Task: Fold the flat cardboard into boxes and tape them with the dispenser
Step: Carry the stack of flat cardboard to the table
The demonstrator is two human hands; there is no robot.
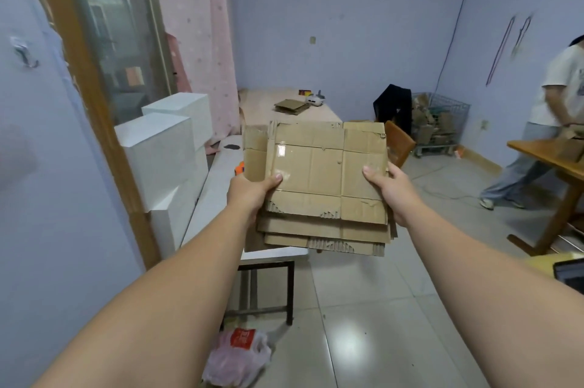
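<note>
A stack of several flat cardboard sheets (pixel 325 179) hangs in front of me above the near end of a white table (pixel 208 194). My left hand (pixel 249 194) grips the stack's left edge, thumb on top. My right hand (pixel 392 191) grips the right edge the same way. The top sheet shows fold creases, torn edges and a strip of clear tape. An orange object (pixel 240 168), perhaps the tape dispenser, peeks out on the table behind the stack, mostly hidden.
White boxes (pixel 164 150) are stacked left of the table. A second cardboard pile (pixel 290 107) lies on a far table. A person (pixel 546 122) stands at a wooden table (pixel 550 163) on the right. A plastic bag (pixel 240 356) lies on the tiled floor.
</note>
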